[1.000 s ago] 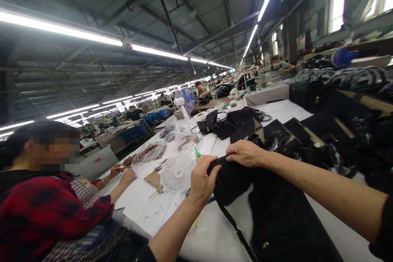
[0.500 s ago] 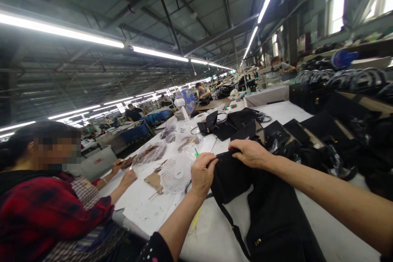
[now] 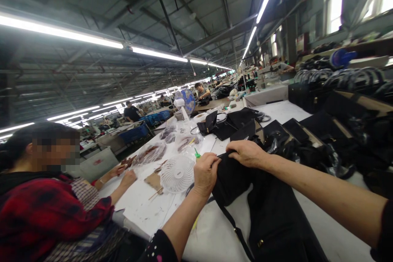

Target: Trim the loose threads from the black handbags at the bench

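A black bag (image 3: 276, 213) with a thin strap and small gold-coloured fittings lies over the white table in front of me. My left hand (image 3: 206, 172) pinches the upper left corner of its black material between thumb and fingers. Along the same top edge, a little to the right, my right hand (image 3: 247, 153) is closed on the material, thumb towards me. The edge runs between both hands. A green-tipped nozzle (image 3: 197, 153) shows just behind my left fingers; whether they touch it I cannot tell.
A white round fan (image 3: 176, 174) stands left of my left hand. Plastic-wrapped brown pieces (image 3: 150, 152) lie beyond it. Black bag parts (image 3: 310, 135) are piled on the right. At the left, a co-worker in a red checked top (image 3: 55, 208) handles brown strips. A blue fan (image 3: 187, 101) stands farther back.
My left hand has shifted slightly to the right along the bag's edge, fingers more bunched. My right hand has moved slightly left. Both still hold the bag.
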Motion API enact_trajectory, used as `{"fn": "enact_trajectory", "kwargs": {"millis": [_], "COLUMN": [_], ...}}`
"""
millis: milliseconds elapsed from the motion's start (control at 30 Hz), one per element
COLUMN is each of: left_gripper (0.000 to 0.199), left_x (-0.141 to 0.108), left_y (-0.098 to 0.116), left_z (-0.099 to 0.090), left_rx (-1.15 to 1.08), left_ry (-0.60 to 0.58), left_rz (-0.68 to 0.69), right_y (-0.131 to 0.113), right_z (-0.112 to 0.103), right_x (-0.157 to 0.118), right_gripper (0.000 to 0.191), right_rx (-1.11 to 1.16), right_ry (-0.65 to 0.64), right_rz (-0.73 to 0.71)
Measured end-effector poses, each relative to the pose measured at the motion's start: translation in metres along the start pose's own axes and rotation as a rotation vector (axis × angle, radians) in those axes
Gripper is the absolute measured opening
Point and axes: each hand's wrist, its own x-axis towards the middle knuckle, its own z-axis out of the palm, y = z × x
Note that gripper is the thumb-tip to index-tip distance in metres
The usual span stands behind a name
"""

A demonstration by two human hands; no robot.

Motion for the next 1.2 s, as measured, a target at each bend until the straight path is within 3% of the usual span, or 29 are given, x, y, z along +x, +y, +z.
{"fn": "enact_trajectory", "kwargs": {"millis": [167, 433, 800, 1200], "left_gripper": [0.011, 0.009, 0.01, 0.013], "left_x": [-0.003, 0.004, 0.003, 0.0], "left_y": [-0.002, 0.002, -0.002, -0.012], "left_z": [0.002, 0.001, 0.0, 0.004], "left_rx": [0.018, 0.099, 0.06, -0.057], "left_ry": [0.0, -0.091, -0.159, -0.133], "left_rz": [0.008, -0.128, -0.178, -0.265], "right_y": [0.0, 0.0, 0.0, 0.0], "right_z": [0.001, 0.0, 0.001, 0.0], "right_x": [0.002, 0.002, 0.003, 0.005], "right_gripper": [0.019, 0.017, 0.015, 0.017], "right_rx": [-0.031, -0.042, -0.08, -0.079], "right_ry": [-0.025, -0.028, -0.058, -0.097], "right_rz": [0.02, 0.027, 0.054, 0.068]}}
